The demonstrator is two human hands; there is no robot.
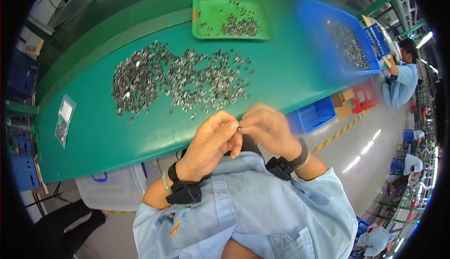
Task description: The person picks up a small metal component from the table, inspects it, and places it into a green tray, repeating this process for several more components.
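Observation:
My left hand (214, 139) and my right hand (268, 128) meet in front of my body at the near edge of the green table (108, 146). Their fingertips pinch together around a small dark metal part (239, 128), mostly covered by the fingers. Just beyond my hands, a wide spread of small shiny metal parts (187, 78) lies loose on the table, densest on the left side. Behind it stands a light green tray (206, 34) with a smaller heap of similar parts inside.
A blue bin (318, 29) with many small parts stands at the right end. A clear plastic bag (65, 113) lies at left. Below the table are a blue crate (314, 116), a red crate (364, 95) and a clear lidded box (112, 188). A co-worker (403, 78) is at far right.

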